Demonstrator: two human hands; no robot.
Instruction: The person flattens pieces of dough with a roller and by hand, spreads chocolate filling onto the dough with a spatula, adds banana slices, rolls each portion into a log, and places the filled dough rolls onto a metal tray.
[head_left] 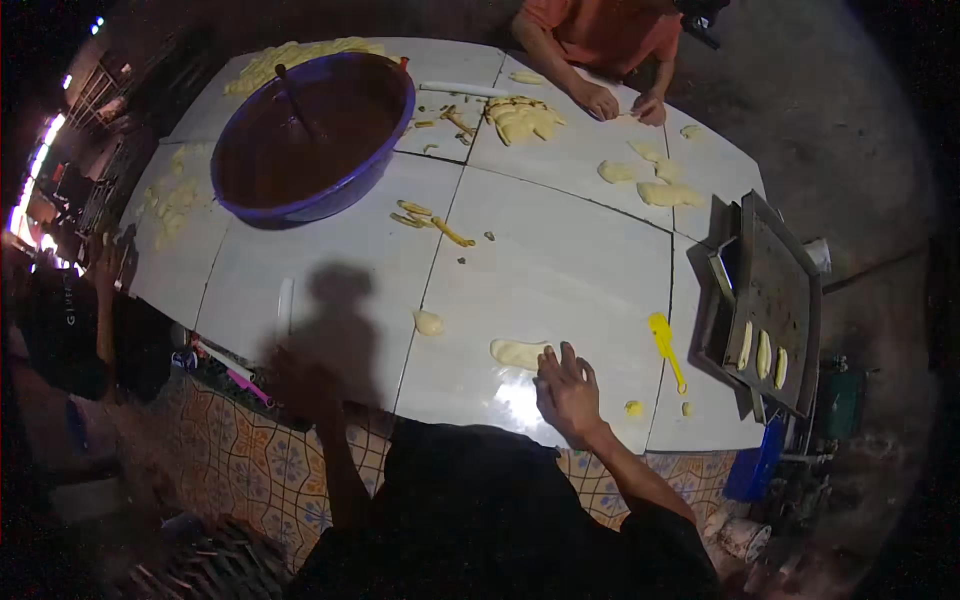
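Note:
A flattened oblong of pale dough [515,353] lies on the white tiled table near its front edge. My right hand [568,395] is open beside it, with fingertips at the dough's right end. My left hand [308,388], dark in shadow, is over the front left table edge, its fingers seemingly stretched out with nothing seen in them. Just beyond those fingers lies a slim white rod [286,303]. A small dough lump [428,322] sits between my hands, farther in. To the right of my right hand are a yellow scraper-like tool [666,352] and a small yellow lump [634,408].
A large purple basin [385,180] of brown contents stands at the back left. A metal tray [790,290] at the right edge carries 3 dough strips. Across the table, a co-worker's hands [625,105] work near dough pieces [525,120]. Another person [75,320] is at the left.

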